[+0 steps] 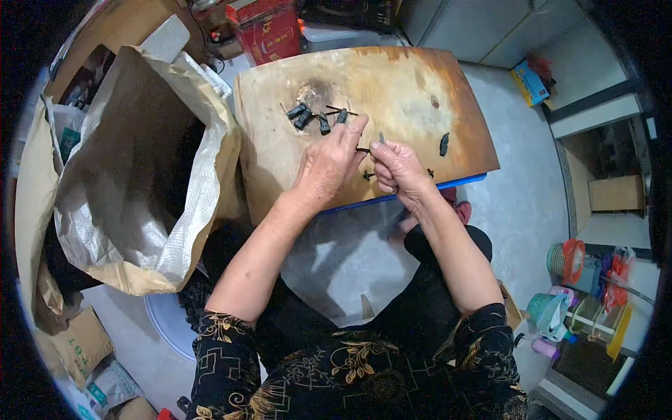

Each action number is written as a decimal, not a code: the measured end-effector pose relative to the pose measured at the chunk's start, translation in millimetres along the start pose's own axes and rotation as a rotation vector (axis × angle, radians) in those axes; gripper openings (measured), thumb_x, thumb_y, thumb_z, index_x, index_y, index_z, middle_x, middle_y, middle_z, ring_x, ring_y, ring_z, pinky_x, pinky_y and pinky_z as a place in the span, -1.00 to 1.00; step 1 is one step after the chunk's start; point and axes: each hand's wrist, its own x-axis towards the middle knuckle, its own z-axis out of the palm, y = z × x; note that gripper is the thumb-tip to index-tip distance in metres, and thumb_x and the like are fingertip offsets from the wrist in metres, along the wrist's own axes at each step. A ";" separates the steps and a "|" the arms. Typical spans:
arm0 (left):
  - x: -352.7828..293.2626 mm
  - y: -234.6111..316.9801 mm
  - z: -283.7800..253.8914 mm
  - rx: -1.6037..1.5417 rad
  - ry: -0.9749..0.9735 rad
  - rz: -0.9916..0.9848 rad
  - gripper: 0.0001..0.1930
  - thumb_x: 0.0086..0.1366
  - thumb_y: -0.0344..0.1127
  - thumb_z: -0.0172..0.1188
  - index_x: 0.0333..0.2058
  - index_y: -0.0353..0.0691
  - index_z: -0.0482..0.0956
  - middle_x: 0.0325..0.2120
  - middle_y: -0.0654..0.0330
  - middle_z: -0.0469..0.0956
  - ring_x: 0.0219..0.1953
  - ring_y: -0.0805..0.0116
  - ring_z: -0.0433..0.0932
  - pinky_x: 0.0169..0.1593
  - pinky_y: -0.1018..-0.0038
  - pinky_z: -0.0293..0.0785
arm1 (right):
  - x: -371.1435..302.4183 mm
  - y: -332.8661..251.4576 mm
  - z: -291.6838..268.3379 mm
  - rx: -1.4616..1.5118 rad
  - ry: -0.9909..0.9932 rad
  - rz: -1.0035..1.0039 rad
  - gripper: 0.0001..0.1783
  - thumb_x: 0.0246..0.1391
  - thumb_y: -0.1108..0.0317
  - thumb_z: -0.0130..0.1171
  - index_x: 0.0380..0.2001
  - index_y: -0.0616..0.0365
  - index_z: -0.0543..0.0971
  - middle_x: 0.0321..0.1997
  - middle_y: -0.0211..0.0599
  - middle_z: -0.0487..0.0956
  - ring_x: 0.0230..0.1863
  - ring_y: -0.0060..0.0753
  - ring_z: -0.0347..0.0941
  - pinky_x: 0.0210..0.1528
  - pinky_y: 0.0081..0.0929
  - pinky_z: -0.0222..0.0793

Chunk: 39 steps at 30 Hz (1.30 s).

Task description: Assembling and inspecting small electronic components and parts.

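My left hand [331,158] is closed above the near side of a wooden board, its fingertips pinching a small black plastic piece [362,150]. Beside it, my right hand [402,168] is curled round a small tool with a grey metal tip [381,138]; most of the tool is hidden in the fist. The two hands almost meet at the black piece. Just beyond my left fingers lie several black plastic parts [324,124] and thin black strips [341,110]. Another black part [444,144] rests alone to the right. Small black bits [367,176] lie near the board's front edge.
The stained wooden board [392,77] sits on something blue [476,179]. A large open woven sack [143,269] stands against its left side. Behind is a red box [266,35]. Baskets [548,308] and bags line the right wall; a blue box [528,84] stands at far right.
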 end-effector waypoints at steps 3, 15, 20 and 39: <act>-1.7 3.8 8.1 0.035 -0.052 -0.005 -0.42 0.00 -0.46 0.17 0.05 -0.16 0.21 -0.41 0.00 0.38 -0.41 0.03 0.47 -0.38 0.28 0.45 | -0.4 0.6 -3.5 0.020 -0.026 0.015 -0.75 0.15 0.19 -0.01 -0.57 -0.03 0.32 -0.78 -0.65 0.14 -0.80 -0.77 -0.03 -0.76 -0.72 -0.12; 10.0 18.6 0.9 -0.942 -0.204 -0.586 -0.64 0.16 -0.53 0.01 -0.05 -0.27 0.22 -0.51 0.24 0.37 -0.51 0.52 0.40 -0.46 0.58 0.39 | 0.3 5.8 -12.8 -0.447 -0.014 -0.415 -0.70 0.24 0.13 -0.21 -0.30 0.12 0.39 -0.67 -0.60 0.22 -0.66 -0.77 0.08 -0.64 -0.74 0.02; 12.2 21.0 0.8 -0.930 -0.245 -0.592 -0.71 0.17 -0.52 0.02 -0.14 -0.25 0.21 -0.52 0.24 0.35 -0.52 0.52 0.39 -0.47 0.59 0.39 | -2.8 5.6 -14.1 -0.558 -0.028 -0.394 -0.75 0.23 0.21 -0.18 -0.29 0.18 0.37 -0.54 -0.53 0.26 -0.52 -0.71 0.15 -0.48 -0.69 0.14; 5.7 10.7 16.6 -0.418 -0.110 -0.388 -0.68 0.10 -0.52 0.04 -0.15 -0.23 0.22 -0.49 -0.04 0.43 -0.45 0.07 0.50 -0.38 0.32 0.38 | 27.4 30.7 -6.1 -0.675 0.164 -0.724 -0.83 0.19 0.32 -0.13 -0.33 0.18 0.39 -0.64 -0.40 0.28 -0.58 -0.58 0.21 -0.51 -0.52 0.20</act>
